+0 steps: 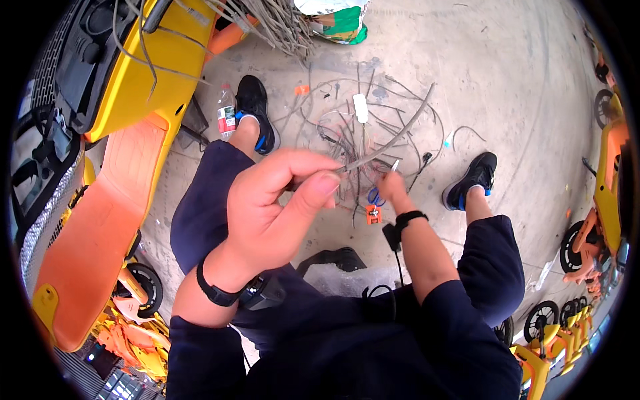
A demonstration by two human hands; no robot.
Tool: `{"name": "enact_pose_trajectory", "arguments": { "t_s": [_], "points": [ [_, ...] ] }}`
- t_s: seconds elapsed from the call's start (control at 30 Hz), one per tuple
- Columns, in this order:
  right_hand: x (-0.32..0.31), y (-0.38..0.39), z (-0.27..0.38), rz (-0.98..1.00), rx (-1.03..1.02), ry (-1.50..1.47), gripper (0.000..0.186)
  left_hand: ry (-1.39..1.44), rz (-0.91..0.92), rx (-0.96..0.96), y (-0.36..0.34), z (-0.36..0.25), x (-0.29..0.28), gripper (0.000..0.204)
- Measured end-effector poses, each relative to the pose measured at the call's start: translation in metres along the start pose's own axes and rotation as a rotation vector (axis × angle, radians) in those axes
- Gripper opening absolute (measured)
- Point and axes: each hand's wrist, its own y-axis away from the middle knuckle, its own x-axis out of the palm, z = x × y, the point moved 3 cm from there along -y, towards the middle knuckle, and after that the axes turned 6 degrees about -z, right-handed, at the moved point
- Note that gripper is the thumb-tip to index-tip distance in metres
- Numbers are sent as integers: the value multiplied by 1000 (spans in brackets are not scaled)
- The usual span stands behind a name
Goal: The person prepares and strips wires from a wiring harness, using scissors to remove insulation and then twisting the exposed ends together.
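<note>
My left hand [273, 200] is closed in a pinch on the end of a grey cable [393, 139], which runs up and to the right in a gentle curve. Lower and to the right, my right hand [395, 189] is closed, its fingers mostly hidden. A slender pale tip [396, 165] sticks up from it; I cannot make out what it belongs to. Blue loops like scissor handles [375, 196] show beside its fingers, and whether they are held is unclear. Beneath both hands a tangle of thin dark cables [347, 137] covers the floor.
A white oblong piece [361, 108] and an orange piece [373, 214] lie among the cables. A bottle [226, 112] stands by my left shoe [253, 100]. Farther off are a cable bundle [277, 30] and a green bag [347, 28]. Yellow-orange vehicle bodies [100, 207] flank the left.
</note>
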Motion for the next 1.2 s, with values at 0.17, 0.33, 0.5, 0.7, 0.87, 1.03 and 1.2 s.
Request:
{"name": "enact_pose_trajectory", "arguments": {
  "t_s": [0.17, 0.33, 0.5, 0.7, 0.87, 1.03, 1.2],
  "points": [
    [-224, 22, 91, -845, -146, -726, 30, 71, -11, 73, 1, -5, 7, 11],
    [-355, 194, 221, -726, -977, -401, 17, -33, 67, 163, 7, -9, 11, 10],
    [-337, 247, 235, -321, -1139, -70, 15, 83, 60, 245, 15, -21, 16, 9],
    [-308, 257, 206, -41, -785, -692, 8, 329, 240, 58, 24, -27, 28, 9],
    [-296, 251, 202, 6, -831, -768, 8, 565, 449, -151, 24, -15, 34, 14],
    [-293, 249, 197, 30, -870, -845, 7, 636, 481, -124, 26, -17, 44, 14],
    [-304, 248, 199, -32, -823, -717, 7, 609, 443, -113, 18, -18, 45, 12]
  ]
}}
